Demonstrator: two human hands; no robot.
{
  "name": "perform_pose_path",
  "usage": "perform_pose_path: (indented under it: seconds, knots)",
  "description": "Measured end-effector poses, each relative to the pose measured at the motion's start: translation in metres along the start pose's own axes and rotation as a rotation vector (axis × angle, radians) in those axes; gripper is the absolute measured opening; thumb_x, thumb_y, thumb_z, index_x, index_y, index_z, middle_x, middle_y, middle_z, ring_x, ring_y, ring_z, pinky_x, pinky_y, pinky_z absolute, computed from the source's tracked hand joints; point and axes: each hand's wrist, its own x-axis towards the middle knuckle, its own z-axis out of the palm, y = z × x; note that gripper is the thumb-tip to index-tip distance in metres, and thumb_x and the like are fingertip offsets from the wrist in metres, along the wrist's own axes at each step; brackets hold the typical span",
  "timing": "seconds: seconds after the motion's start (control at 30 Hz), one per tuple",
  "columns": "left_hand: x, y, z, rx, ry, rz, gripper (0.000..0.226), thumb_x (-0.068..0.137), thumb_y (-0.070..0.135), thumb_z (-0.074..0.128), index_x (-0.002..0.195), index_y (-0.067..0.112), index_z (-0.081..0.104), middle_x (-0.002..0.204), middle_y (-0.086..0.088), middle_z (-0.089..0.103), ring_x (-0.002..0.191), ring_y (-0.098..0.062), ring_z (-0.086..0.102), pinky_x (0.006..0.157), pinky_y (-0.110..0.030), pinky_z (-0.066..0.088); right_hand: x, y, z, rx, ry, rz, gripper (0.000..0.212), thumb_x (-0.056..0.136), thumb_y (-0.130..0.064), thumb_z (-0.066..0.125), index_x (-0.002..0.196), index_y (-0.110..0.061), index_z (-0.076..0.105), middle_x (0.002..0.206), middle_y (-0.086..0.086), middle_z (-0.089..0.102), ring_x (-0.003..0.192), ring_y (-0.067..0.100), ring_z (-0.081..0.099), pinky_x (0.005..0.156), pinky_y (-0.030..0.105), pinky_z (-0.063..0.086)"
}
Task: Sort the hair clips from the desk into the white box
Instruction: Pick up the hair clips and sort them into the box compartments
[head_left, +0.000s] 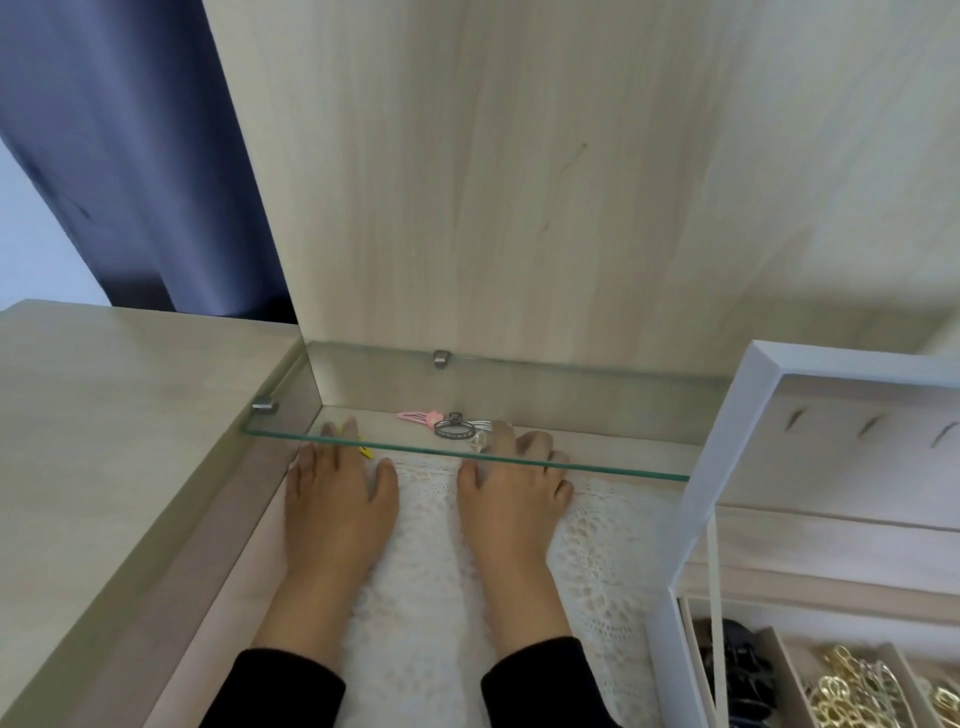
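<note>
Both my hands reach forward under a glass shelf (623, 470) at the back of the desk recess. My left hand (337, 499) lies flat on the desk, its fingertips on a yellow clip (365, 450). My right hand (511, 493) lies with its fingers next to a small clear clip (478, 441). Seen through the glass, a pink snap clip (415, 417), a dark grey claw clip (453, 428) and a silver clip (480, 423) lie just beyond my fingers. The white box (670, 639) stands open at the right, holding black claw clips (737, 670) and gold clips (852, 691).
A white lace mat (426, 571) covers the desk under my wrists. The box's raised lid (727, 441) stands at the right edge of the recess. A wooden back panel (519, 208) rises behind, and a raised wooden top (104, 415) borders the left. Blue curtain (130, 156) hangs far left.
</note>
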Motion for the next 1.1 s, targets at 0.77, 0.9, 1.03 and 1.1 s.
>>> perform_pose_path:
  seconds: [0.77, 0.9, 1.03, 1.1]
  knots:
    - [-0.002, 0.000, -0.011, -0.337, 0.203, 0.060, 0.040, 0.084, 0.014, 0.068, 0.123, 0.013, 0.061, 0.113, -0.008, 0.064, 0.106, -0.026, 0.058, 0.094, -0.043, 0.048, 0.001, 0.003, 0.001, 0.117, 0.116, -0.015, 0.030, 0.059, -0.025, 0.083, 0.084, -0.024, 0.067, 0.089, 0.005, 0.057, 0.079, 0.028, 0.051, 0.067, 0.031, 0.029]
    - [-0.002, -0.006, -0.009, -0.133, 0.276, 0.076, 0.015, 0.078, 0.013, 0.069, 0.089, 0.004, 0.071, 0.087, -0.019, 0.061, 0.083, -0.042, 0.057, 0.074, -0.045, 0.049, 0.001, 0.003, 0.000, 0.120, 0.118, -0.030, 0.029, 0.058, -0.025, 0.084, 0.081, -0.027, 0.067, 0.089, 0.004, 0.057, 0.078, 0.027, 0.051, 0.066, 0.031, 0.030]
    - [-0.001, -0.011, -0.008, -0.129, 0.253, 0.098, 0.007, 0.080, 0.011, 0.071, 0.083, 0.005, 0.071, 0.085, -0.016, 0.061, 0.079, -0.039, 0.057, 0.072, -0.046, 0.051, 0.001, 0.004, 0.000, 0.123, 0.111, -0.029, 0.029, 0.057, -0.024, 0.085, 0.079, -0.028, 0.066, 0.089, 0.004, 0.057, 0.078, 0.027, 0.051, 0.066, 0.031, 0.029]
    - [-0.001, -0.012, -0.009, -0.141, 0.238, 0.108, 0.007, 0.082, 0.013, 0.070, 0.084, 0.006, 0.071, 0.086, -0.013, 0.062, 0.079, -0.036, 0.058, 0.073, -0.044, 0.051, 0.002, 0.003, 0.000, 0.129, 0.111, -0.028, 0.028, 0.058, -0.023, 0.084, 0.078, -0.027, 0.066, 0.089, 0.004, 0.056, 0.078, 0.027, 0.051, 0.066, 0.031, 0.029]
